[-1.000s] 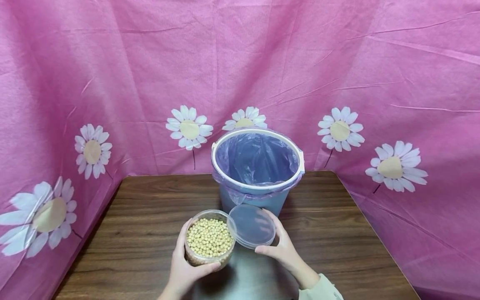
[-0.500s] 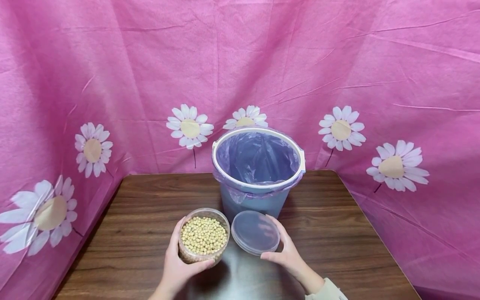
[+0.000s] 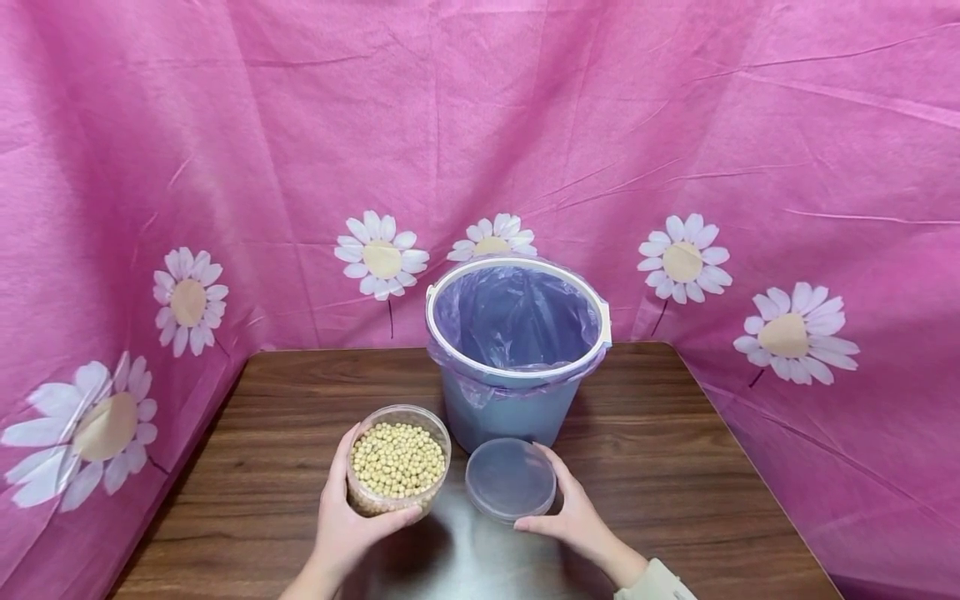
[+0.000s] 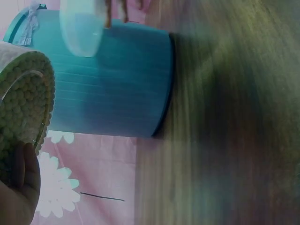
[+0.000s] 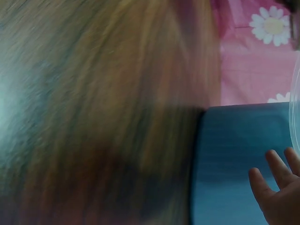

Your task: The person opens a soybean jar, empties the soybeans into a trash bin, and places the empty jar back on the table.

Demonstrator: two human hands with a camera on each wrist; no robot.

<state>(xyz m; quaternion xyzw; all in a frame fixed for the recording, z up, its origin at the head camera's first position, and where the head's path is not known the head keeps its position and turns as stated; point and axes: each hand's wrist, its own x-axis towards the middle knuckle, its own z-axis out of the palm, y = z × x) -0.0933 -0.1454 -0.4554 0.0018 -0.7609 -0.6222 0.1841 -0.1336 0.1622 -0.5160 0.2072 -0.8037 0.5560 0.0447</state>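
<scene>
My left hand (image 3: 347, 517) grips a clear round plastic jar (image 3: 437, 492) around its side, the thumb along the near wall. Pale yellow soybeans (image 3: 399, 460) fill it nearly to the rim, and it has no lid on. In the left wrist view the jar's bean-filled base (image 4: 23, 101) shows above the table, tilted in that view. A translucent round lid (image 3: 511, 479) is pinched at its right edge between the thumb and fingers of my right hand (image 3: 573, 517). The lid lies close beside the jar, apart from it, overlapping the front of the bucket in the head view.
A blue bucket (image 3: 495, 412) with a white rim stands at the middle back of the wooden table (image 3: 315, 392). A purple plastic bag (image 3: 517, 317) lines it and folds over the rim. Pink cloth (image 3: 480, 108) with white daisies hangs around the table's back and sides.
The lid has come away from the jar's rim, moving down and slightly right. My left hand has carried the jar a little left and up in the head view. The bucket has stayed put.
</scene>
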